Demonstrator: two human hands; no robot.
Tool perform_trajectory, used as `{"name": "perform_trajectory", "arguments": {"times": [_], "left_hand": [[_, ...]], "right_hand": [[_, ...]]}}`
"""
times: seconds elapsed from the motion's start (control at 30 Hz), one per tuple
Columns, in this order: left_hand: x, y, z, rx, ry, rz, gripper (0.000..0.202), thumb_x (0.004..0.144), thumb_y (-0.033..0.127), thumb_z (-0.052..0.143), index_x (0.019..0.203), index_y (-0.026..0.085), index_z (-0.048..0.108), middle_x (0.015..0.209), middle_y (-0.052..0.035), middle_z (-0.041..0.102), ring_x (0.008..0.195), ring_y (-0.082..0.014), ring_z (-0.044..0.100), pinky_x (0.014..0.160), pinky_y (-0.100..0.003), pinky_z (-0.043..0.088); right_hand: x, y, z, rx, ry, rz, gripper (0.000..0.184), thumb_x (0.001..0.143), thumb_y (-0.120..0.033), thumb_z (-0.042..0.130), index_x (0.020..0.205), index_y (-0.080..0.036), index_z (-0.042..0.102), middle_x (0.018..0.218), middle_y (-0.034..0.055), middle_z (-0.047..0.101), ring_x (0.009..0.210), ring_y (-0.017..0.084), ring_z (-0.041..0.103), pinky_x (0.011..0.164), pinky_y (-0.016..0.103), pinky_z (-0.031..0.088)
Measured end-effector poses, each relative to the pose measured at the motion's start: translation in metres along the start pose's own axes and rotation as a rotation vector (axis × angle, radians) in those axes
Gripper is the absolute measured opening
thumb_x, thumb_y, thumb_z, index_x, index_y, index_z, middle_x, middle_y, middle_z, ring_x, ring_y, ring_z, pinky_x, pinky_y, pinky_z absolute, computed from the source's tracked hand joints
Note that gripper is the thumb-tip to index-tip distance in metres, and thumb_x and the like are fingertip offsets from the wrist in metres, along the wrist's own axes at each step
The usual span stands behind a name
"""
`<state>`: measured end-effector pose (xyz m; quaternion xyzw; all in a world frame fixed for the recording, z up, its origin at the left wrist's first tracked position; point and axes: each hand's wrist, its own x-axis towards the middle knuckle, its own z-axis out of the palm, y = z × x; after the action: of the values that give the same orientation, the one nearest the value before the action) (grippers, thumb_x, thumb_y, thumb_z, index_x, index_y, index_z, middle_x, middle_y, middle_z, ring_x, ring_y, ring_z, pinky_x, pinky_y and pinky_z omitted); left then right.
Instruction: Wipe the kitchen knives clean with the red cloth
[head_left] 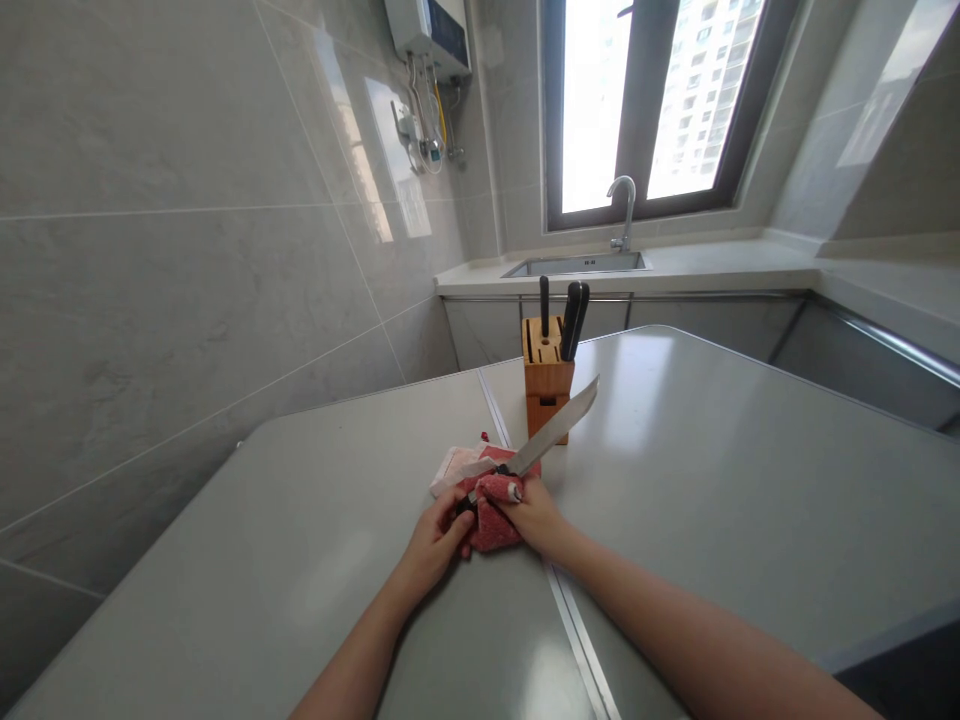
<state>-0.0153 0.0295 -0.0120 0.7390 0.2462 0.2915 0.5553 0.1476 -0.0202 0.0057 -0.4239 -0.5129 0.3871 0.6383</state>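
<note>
A kitchen knife (556, 427) points up and away to the right, its broad blade bare and its black handle partly covered. My left hand (436, 532) grips the butt end of that handle between thumb and fingers. Around the handle's middle, my right hand (534, 513) holds a red cloth (496, 525) bunched up; most of its fingers are hidden in the fabric. A pale pink part of cloth (455, 466) lies on the table just beyond; I cannot tell whether it belongs to the same piece. Behind the blade stands a wooden knife block (549, 378) with black-handled tools in it.
The grey table (315, 570) has a metal seam (577, 630) running down its middle. Beyond it are a counter with a sink (577, 264), a faucet (624, 210) and a window. A water heater (431, 38) hangs on the left tiled wall. A dark edge shows at bottom right.
</note>
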Motion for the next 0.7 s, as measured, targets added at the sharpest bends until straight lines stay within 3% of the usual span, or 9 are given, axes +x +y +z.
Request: {"name": "perform_trajectory", "arguments": {"times": [0.1, 0.37, 0.5, 0.7], "left_hand": [[0.0, -0.001, -0.001, 0.071, 0.002, 0.016, 0.033, 0.088, 0.046, 0.044, 0.094, 0.014, 0.053, 0.065, 0.0026, 0.051, 0.046, -0.0067, 0.046, 0.048, -0.019, 0.037], [-0.002, 0.002, 0.002, 0.199, -0.009, -0.011, 0.058, 0.089, 0.057, 0.028, 0.06, 0.014, 0.053, 0.052, -0.0014, 0.052, 0.047, -0.0098, 0.044, 0.048, -0.021, 0.033], [-0.003, 0.009, 0.007, 0.165, 0.026, -0.052, 0.061, 0.088, 0.059, 0.028, 0.051, 0.016, 0.051, 0.046, -0.0006, 0.048, 0.046, -0.0106, 0.041, 0.049, -0.022, 0.032], [-0.002, 0.021, 0.013, 0.031, 0.029, -0.122, 0.068, 0.085, 0.065, 0.026, 0.038, 0.019, 0.043, 0.036, 0.0008, 0.04, 0.041, -0.0105, 0.039, 0.049, -0.023, 0.031]], "right_hand": [[0.0, -0.003, -0.001, -0.018, 0.0, 0.011, 0.014, 0.07, -0.027, 0.065, 0.076, -0.016, 0.058, 0.074, 0.0014, 0.062, 0.068, 0.015, 0.056, 0.067, 0.027, 0.047], [-0.004, -0.001, 0.0, -0.028, -0.024, 0.069, 0.021, 0.067, -0.032, 0.068, 0.074, -0.015, 0.057, 0.071, 0.0006, 0.062, 0.063, 0.014, 0.055, 0.059, 0.025, 0.045], [-0.006, 0.001, 0.002, -0.045, -0.037, 0.094, 0.02, 0.066, -0.031, 0.068, 0.072, -0.015, 0.058, 0.069, 0.0008, 0.062, 0.062, 0.014, 0.055, 0.058, 0.025, 0.045], [-0.011, 0.009, 0.005, -0.081, 0.015, 0.155, 0.031, 0.06, -0.032, 0.074, 0.083, -0.015, 0.06, 0.079, 0.0043, 0.067, 0.072, 0.019, 0.06, 0.068, 0.031, 0.049]]}}
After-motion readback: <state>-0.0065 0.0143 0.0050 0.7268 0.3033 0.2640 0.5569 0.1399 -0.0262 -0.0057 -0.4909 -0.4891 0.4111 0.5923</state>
